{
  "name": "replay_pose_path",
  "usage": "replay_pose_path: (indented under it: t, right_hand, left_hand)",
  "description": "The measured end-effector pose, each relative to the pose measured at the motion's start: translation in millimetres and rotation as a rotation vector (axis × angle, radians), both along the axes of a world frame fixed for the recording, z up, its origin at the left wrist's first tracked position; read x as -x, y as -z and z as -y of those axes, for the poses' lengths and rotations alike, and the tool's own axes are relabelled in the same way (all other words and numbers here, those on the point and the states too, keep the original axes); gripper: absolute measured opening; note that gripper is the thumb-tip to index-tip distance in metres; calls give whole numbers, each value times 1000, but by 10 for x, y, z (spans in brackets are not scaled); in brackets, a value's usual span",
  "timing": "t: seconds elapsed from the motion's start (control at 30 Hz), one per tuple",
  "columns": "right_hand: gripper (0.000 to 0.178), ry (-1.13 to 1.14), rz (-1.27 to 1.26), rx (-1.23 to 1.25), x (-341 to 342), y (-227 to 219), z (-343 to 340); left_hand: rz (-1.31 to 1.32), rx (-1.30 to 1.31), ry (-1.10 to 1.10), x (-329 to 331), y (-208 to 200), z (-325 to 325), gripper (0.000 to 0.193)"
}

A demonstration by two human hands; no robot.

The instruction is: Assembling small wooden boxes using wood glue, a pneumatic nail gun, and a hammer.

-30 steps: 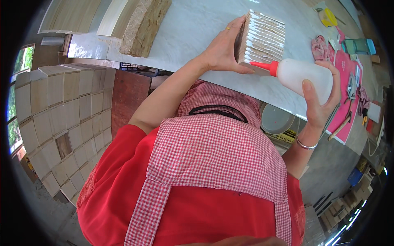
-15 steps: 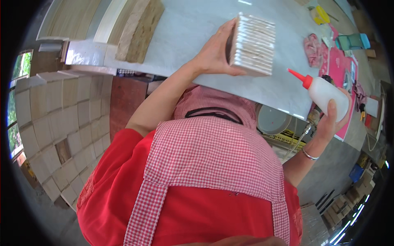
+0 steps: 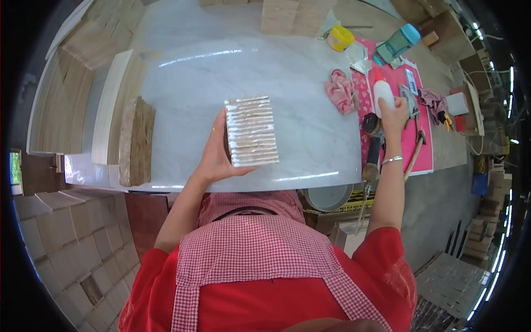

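My left hand grips the left side of a stack of thin wooden pieces above the pale tabletop. White glue lies in ridged lines across the stack's upturned face. Off to the right, my right hand is wrapped around a white squeeze bottle with a red nozzle. That bottle is over the pink mat, its nozzle pointing toward the far side; whether its base touches the mat I cannot tell. A crumpled pink cloth lies to the left of the bottle.
Wooden blocks line the table's left side, and more boards stand at the far edge. A yellow-lidded tub, a teal bottle and a hammer are at the right. Below the front edge is a round basin.
My right hand has carried the squeeze bottle away from the stack to the pink mat, and its nozzle has turned from the stack to the far side. The view has shifted; my left hand keeps its hold.
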State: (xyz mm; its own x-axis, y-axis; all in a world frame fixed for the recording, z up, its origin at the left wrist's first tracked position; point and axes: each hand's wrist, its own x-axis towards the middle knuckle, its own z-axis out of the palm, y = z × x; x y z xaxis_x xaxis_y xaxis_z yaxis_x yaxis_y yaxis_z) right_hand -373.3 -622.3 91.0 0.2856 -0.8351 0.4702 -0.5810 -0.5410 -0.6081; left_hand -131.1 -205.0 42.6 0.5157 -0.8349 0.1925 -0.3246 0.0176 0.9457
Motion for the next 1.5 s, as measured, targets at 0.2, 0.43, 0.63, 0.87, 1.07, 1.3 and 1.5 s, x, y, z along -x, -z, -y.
replay_pose_path:
  t: [0.2,0.43,0.63,0.87,1.07,1.3,1.5]
  right_hand:
    - [43,14,-509,-86,-291,254,473]
    - [32,-480,-334,236,-811,39,-522]
    - [35,-547,-356,-44,-891,290,-292]
    - [30,-464,-253,-158,-1061,-7,-103]
    - [32,-454,-380,-105,-681,155,-697]
    - [37,-383,-387,-167,-319,86,-1158]
    - [39,-371,-324,-78,-303,136,-1240]
  left_hand:
    - [-48,5,27,-2,-64,70,134]
    - [-51,-43,31,10,-26,9,134]
    - [30,-69,53,8,-66,7,135]
    - [27,-91,53,-87,-204,95,136]
    - [-69,-39,180,-296,-274,814,138]
    - [-63,59,291,-470,-159,2257,142]
    - [-17,113,321,-564,-160,3116,141]
